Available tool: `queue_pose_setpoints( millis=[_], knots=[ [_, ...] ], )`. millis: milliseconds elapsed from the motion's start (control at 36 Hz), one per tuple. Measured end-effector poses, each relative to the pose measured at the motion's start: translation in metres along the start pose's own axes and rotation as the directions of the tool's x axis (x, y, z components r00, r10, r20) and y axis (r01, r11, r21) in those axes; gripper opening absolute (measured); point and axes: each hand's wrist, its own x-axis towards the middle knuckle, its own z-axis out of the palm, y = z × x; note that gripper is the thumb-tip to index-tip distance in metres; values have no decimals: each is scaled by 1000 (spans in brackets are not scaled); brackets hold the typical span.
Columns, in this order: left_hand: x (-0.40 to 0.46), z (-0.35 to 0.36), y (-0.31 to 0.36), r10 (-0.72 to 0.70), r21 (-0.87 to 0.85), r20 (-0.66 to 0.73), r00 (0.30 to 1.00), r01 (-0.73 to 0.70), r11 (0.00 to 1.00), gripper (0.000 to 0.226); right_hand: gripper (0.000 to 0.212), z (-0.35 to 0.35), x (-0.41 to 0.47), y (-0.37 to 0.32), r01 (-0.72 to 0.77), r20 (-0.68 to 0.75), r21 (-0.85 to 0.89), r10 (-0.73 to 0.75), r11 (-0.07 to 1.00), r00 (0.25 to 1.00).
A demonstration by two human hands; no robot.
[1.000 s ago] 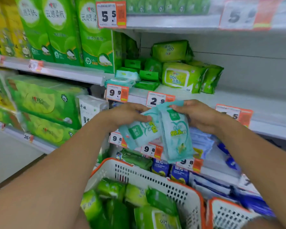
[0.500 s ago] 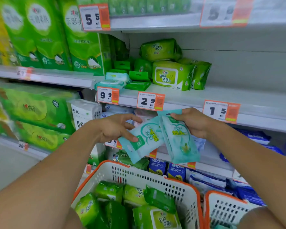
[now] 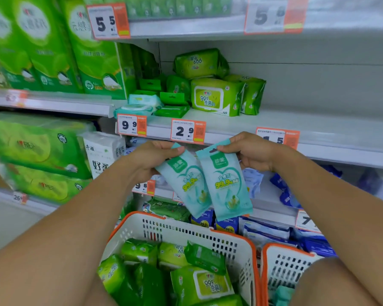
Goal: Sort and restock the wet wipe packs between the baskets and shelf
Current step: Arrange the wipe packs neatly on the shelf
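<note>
At the centre of the frame, the left hand pinches the top of one teal wipe pack and the right hand pinches the top of a second teal pack; both hang side by side, overlapping slightly, above the white basket of green packs, below the shelf

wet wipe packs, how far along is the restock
Partly done. A few green packs and teal packs already sit on the shelf, which has bare space to the right. In hand: the left hand and right hand each pinch one teal pack by its top. Left: the near basket holds many green packs; the second basket shows one teal item.
</note>
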Motion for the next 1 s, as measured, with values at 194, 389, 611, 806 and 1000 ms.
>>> queue_pose_setpoints(
  millis=[194,389,611,806,1000],
  knots=[
    [5,67,6,20,-24,110,994,-17,1000,24,17,-37,-41,-13,-34,4,27,34,999,999],
    [19,213,-33,-68,204,465,883,-31,979,13,13,-104,-137,59,-134,-228,-178,91,975,969],
    [-1,304,-76,-603,676,711,361,-114,728,34,20,-139,-223,185,-696,-176,-255,675,672,716],
    [20,232,8,-125,430,617,777,-200,880,20,12,-111,-171,111,-278,-364,-364,139,889,921],
    [30,66,90,558,367,-228,798,-460,808,16,8,-6,-57,-76,421,-264,-471,-579,775,771]
  ],
)
